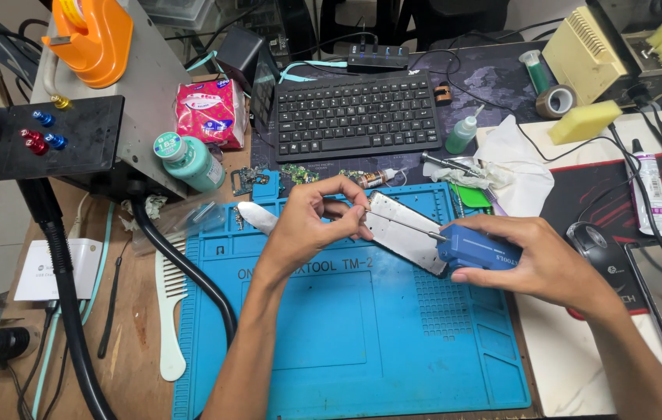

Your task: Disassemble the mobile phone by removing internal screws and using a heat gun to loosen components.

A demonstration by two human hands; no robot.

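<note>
Right hand [537, 260] is wrapped tight round a blue electric screwdriver [477, 249], its bit reaching the left hand [311, 222], whose fingertips pinch the tip just above the blue repair mat [331, 334], over a silver metal plate [405, 229].

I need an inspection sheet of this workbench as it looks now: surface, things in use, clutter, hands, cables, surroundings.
Surface: blue repair mat on a wooden desk.
Job's things: blue electric screwdriver; silver metal plate under its bit.
Clutter: white comb, teal jar, pink tissue pack, yellow sponge, tape roll.
Grippers: left hand pinches the bit's tip; right hand grips the screwdriver.
Cables: thick black hose crosses the mat's left edge.
Surroundings: black keyboard, computer mouse.
</note>
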